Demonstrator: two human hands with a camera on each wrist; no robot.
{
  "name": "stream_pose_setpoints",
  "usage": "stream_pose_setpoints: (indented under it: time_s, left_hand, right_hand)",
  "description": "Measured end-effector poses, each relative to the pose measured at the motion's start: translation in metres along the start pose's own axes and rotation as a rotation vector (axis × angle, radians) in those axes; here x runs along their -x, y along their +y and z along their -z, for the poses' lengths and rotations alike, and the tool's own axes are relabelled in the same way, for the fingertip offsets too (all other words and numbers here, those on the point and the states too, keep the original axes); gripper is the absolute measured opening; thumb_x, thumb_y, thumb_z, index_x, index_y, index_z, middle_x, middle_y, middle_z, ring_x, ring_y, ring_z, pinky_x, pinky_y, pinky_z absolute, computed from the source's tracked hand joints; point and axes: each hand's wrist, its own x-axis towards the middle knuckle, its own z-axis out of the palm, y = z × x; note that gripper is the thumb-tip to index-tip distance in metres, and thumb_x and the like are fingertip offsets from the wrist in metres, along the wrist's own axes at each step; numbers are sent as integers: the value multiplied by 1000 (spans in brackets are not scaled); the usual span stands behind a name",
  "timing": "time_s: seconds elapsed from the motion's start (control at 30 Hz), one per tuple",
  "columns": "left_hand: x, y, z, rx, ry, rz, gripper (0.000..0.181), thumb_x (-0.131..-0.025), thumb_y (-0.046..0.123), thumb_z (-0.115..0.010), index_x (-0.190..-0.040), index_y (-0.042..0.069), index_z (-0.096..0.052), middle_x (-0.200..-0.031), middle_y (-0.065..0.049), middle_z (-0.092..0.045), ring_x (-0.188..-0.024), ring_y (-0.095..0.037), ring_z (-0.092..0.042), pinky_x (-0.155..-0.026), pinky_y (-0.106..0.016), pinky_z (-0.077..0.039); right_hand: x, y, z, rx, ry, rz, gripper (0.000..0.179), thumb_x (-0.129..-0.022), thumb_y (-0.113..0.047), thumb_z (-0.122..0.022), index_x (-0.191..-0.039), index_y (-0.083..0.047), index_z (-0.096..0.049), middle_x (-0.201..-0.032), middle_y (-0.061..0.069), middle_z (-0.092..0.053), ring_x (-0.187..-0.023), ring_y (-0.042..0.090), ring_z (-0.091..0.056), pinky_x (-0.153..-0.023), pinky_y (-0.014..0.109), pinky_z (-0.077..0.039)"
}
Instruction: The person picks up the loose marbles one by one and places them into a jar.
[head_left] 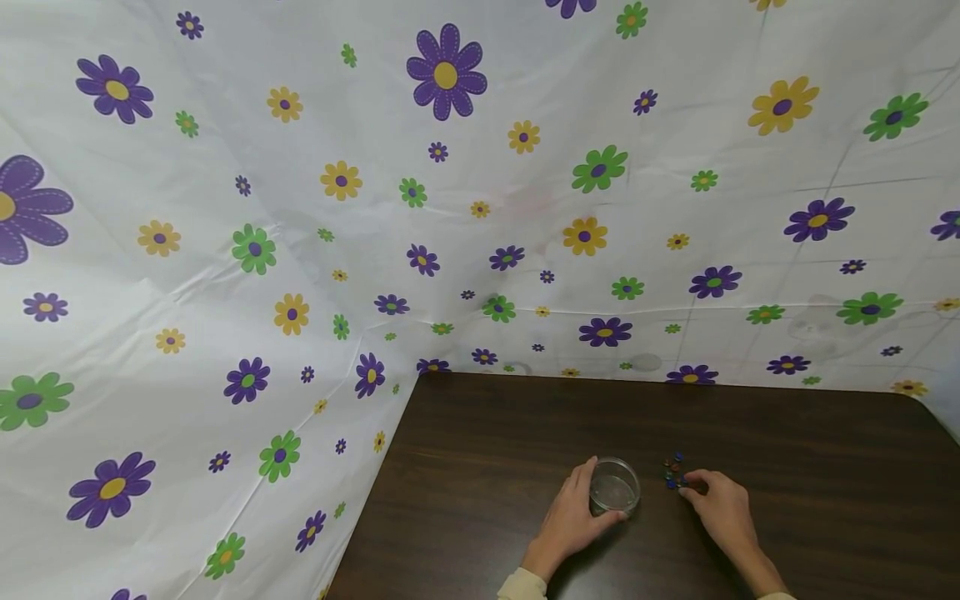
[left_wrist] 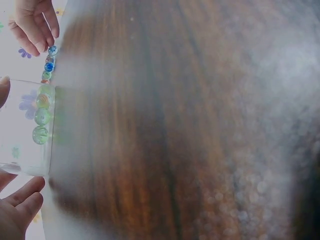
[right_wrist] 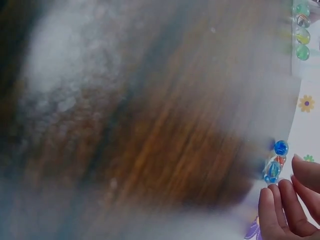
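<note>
Dark brown wood grain is spreading beneath a clear round cup (head_left: 636, 486) on the table (head_left: 480, 442). From where I'm standing, the person's left hand (head_left: 572, 518) is gripping that cup on its left side, thumb and fingers clamping around the wall. Greenish marbles (left_wrist: 41, 116) are showing through the cup's wall, low down. To the right of the cup, a small cluster of blue, reddish and clear glass marbles (right_wrist: 281, 148) is lying on the tabletop. Beyond them, further right of the cup, the right hand (head_left: 722, 507) is reaching in, thumb and fingertips bent and standing apart; I cannot tell whether they are touching any marble. Behind the cup, and well to its left, a white flower-printed sheet (head_left: 195, 287) is hanging.
</note>
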Motion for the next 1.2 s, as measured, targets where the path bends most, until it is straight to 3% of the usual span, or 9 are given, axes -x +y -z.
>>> stream_pose_setpoints:
  time_s: [0.5, 0.9, 1.2]
  left_hand:
    - [0, -1, -1, 1, 10, -18, 91, -91, 59, -73, -161, 14, -35, -151, -3, -50, -131, -21, -55, -98, -38, -52]
    - [0, 0, -1, -4, 19, -29, 90, -92, 59, -72, -160, 14, -35, -150, -4, -51, -130, -21, -56, -98, -37, -52]
    - [-1, -2, -1, 2, 14, -22, 90, -92, 59, -73, -161, 14, -35, -151, -3, -50, -131, -21, -55, -98, -38, -52]
  right_hand:
    - [-1, 3, -5, 21, 25, 2, 14, -82, 3, -80, -94, 6, -74, -87, 14, -71, -80, 33, -69, -68, 47, -56]
    - [-2, 4, -4, 16, 8, -5, 13, -84, 4, -79, -96, 7, -73, -90, 17, -72, -84, 37, -69, -73, 52, -56]
    - [-3, 3, -9, 50, 52, 13, 12, -80, 7, -81, -88, 3, -74, -84, 11, -70, -77, 30, -67, -65, 44, -54]
